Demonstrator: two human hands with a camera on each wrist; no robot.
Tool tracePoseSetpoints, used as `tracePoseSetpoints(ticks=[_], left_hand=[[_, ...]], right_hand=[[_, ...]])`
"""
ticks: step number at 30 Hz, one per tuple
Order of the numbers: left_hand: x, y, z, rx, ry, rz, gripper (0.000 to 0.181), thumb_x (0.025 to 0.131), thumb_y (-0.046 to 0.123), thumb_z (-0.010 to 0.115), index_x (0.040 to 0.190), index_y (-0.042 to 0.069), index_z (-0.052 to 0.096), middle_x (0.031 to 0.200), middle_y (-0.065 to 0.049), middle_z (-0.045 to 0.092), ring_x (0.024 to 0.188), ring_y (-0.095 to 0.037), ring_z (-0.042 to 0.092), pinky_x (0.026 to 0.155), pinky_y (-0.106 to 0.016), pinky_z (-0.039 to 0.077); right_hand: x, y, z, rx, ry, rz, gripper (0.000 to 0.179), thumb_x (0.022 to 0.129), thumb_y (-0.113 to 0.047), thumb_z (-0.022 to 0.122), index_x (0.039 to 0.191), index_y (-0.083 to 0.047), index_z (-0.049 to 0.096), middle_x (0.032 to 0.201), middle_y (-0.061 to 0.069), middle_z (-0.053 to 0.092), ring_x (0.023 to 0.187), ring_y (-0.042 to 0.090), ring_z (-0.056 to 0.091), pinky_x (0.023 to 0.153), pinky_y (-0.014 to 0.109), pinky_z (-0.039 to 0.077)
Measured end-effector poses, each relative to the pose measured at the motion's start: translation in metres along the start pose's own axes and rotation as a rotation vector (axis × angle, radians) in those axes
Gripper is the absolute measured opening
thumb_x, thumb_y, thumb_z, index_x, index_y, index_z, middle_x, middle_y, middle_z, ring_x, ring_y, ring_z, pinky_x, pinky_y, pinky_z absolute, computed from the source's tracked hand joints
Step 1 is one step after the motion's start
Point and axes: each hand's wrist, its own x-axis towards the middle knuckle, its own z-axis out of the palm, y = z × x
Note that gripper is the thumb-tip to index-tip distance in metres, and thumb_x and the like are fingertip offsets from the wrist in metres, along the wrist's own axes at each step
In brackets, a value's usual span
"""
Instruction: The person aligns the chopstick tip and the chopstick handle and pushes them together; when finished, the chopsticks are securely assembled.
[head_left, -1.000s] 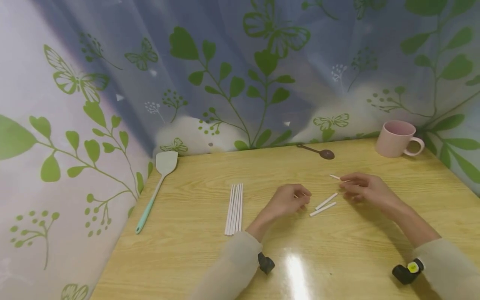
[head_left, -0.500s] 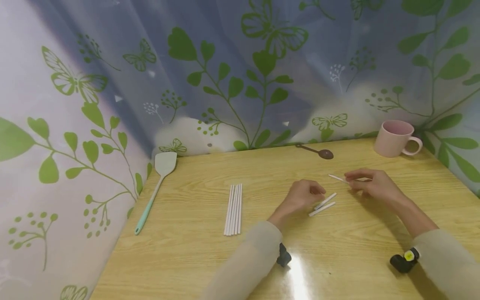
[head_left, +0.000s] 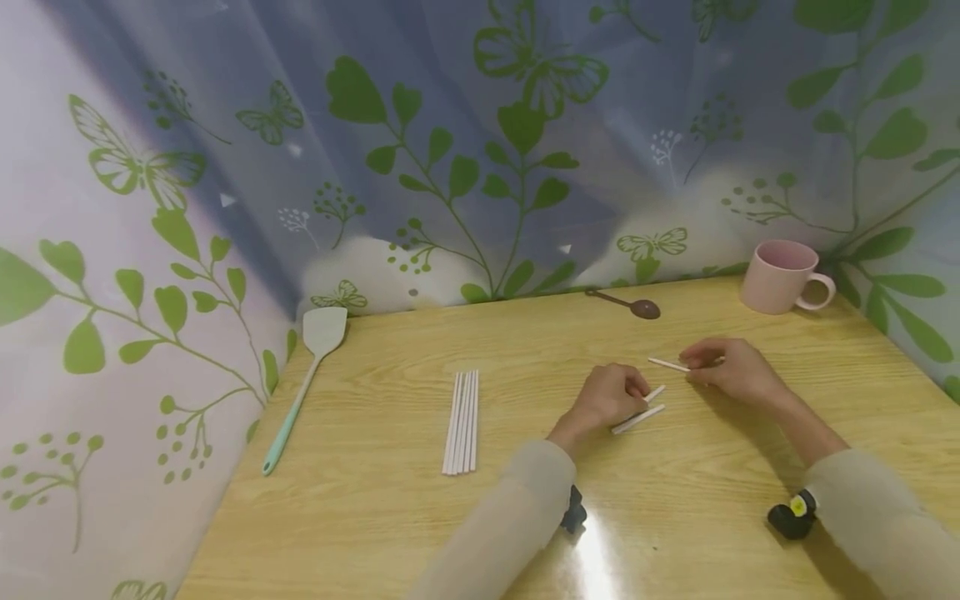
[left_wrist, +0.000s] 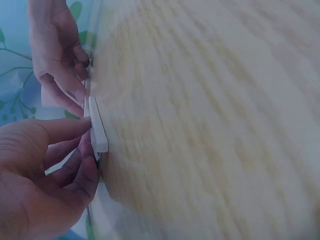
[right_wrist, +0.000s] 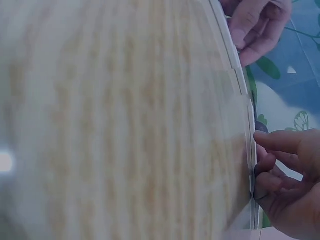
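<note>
My left hand [head_left: 611, 394] is low over the table with thumb and fingers closed round the near end of a short white stick [head_left: 656, 392]. Another short white stick [head_left: 640, 419] lies just in front of it, partly behind the fingers. In the left wrist view, the fingertips of the left hand [left_wrist: 45, 170] meet at the side of a white stick [left_wrist: 101, 132]. To the right, my right hand [head_left: 738, 371] pinches one end of a third short white stick [head_left: 667, 364], which points left. Its curled fingers hide that end.
Several long white sticks [head_left: 461, 423] lie side by side left of the hands. A spatula [head_left: 306, 383] with a mint handle rests at the table's left edge. At the back are a brown spoon [head_left: 633, 306] and a pink mug [head_left: 780, 279], before a patterned curtain [head_left: 435, 100].
My left hand has moved right to the short sticks and taken the end of one. The stick in my right hand has tilted flatter and come slightly nearer. The view has shifted slightly.
</note>
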Motion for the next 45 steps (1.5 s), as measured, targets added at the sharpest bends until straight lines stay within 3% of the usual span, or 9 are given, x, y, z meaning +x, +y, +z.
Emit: tracePoseSetpoints(ticks=[10,15,21,23,26,30,35,41,45], left_hand=[[-0.004,-0.008,-0.006,-0.008,0.023,-0.024,0.012,0.089,0.005,0.080,0.099,0.012,0.078,0.081,0.010,0.065,0.072,-0.001,0.056,0.066,-0.013,0.046],[-0.004,-0.010,-0.008,0.011,0.023,-0.022,0.012,0.088,0.006,0.081,0.097,0.013,0.077,0.082,0.009,0.067,0.073,-0.001,0.057,0.067,-0.013,0.046],[-0.006,-0.017,-0.017,0.002,-0.001,0.039,0.009,0.092,0.003,0.076,0.100,0.008,0.078,0.088,0.001,0.073,0.075,-0.002,0.059,0.068,-0.013,0.047],[-0.008,-0.020,-0.022,-0.005,-0.005,0.055,0.010,0.093,0.002,0.074,0.101,0.007,0.078,0.087,0.001,0.073,0.074,-0.003,0.058,0.068,-0.013,0.047],[-0.012,-0.021,-0.030,-0.031,-0.007,0.052,0.011,0.095,0.002,0.071,0.102,0.006,0.079,0.086,0.002,0.070,0.074,-0.005,0.057,0.068,-0.015,0.047],[-0.020,-0.022,-0.043,-0.054,-0.008,0.056,0.014,0.098,0.003,0.068,0.105,0.007,0.078,0.092,0.002,0.070,0.081,-0.007,0.059,0.071,-0.017,0.049],[-0.035,-0.027,-0.058,-0.088,0.005,0.075,0.014,0.102,0.009,0.064,0.109,0.009,0.076,0.100,0.001,0.070,0.086,-0.008,0.062,0.070,-0.020,0.051],[-0.055,-0.033,-0.081,-0.162,0.012,0.105,0.015,0.105,0.014,0.062,0.115,0.009,0.072,0.099,0.001,0.072,0.086,-0.010,0.064,0.069,-0.022,0.052],[-0.070,-0.037,-0.098,-0.174,0.029,0.127,0.020,0.107,0.015,0.058,0.121,0.012,0.071,0.096,-0.002,0.073,0.085,-0.022,0.069,0.063,-0.023,0.049]], right_hand=[[-0.001,-0.004,0.004,-0.077,-0.028,0.007,0.026,0.092,-0.011,0.079,0.114,0.000,0.073,0.096,0.009,0.071,0.085,0.019,0.058,0.071,0.031,0.046],[-0.002,-0.007,0.006,-0.107,-0.021,-0.071,0.014,0.092,-0.006,0.078,0.105,-0.001,0.075,0.091,0.007,0.072,0.084,0.019,0.061,0.071,0.030,0.048],[-0.005,-0.014,0.010,-0.118,-0.054,-0.111,0.013,0.095,0.000,0.072,0.106,0.007,0.073,0.100,0.019,0.073,0.094,0.035,0.069,0.080,0.045,0.057],[-0.007,-0.017,0.009,-0.114,-0.072,-0.106,0.015,0.097,0.001,0.068,0.109,0.010,0.071,0.107,0.026,0.071,0.100,0.043,0.068,0.082,0.051,0.058],[-0.007,-0.021,0.007,-0.113,-0.092,-0.097,0.014,0.099,0.004,0.062,0.109,0.012,0.070,0.109,0.029,0.070,0.100,0.044,0.067,0.080,0.047,0.058],[-0.009,-0.027,0.002,-0.111,-0.104,-0.084,0.016,0.102,0.005,0.056,0.105,0.009,0.071,0.101,0.022,0.072,0.087,0.028,0.062,0.067,0.031,0.049],[-0.011,-0.038,-0.001,-0.067,-0.119,-0.110,0.016,0.105,0.001,0.055,0.104,0.004,0.070,0.103,0.018,0.071,0.088,0.023,0.058,0.067,0.028,0.046],[-0.017,-0.060,0.001,0.039,-0.143,-0.190,0.015,0.108,-0.001,0.049,0.103,0.003,0.063,0.097,0.013,0.070,0.093,0.024,0.066,0.075,0.031,0.053],[-0.022,-0.076,0.003,0.156,-0.151,-0.204,0.017,0.111,-0.004,0.046,0.117,0.002,0.060,0.086,0.009,0.063,0.079,0.021,0.062,0.071,0.033,0.053]])
